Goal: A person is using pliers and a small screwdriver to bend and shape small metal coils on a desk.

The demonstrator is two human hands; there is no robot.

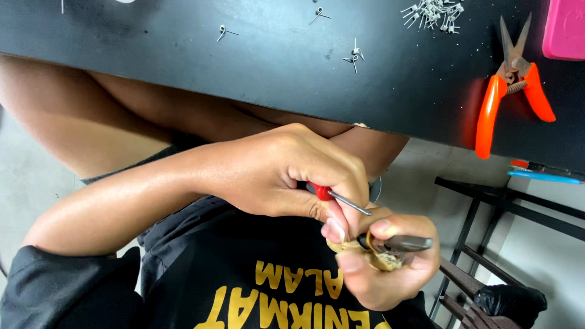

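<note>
Off the bench's (274, 67) near edge, over the lap, the left hand (286, 173) grips a red screwdriver (338, 197), its shaft slanting toward the small brass part (384, 262) pinched with pliers (402, 244) in the right hand (390, 268) just beside.

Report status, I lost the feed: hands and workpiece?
Left hand gripping red-handled screwdriver. Right hand holding brass-coloured part plus grey-tipped tool. Nothing between them.
</note>
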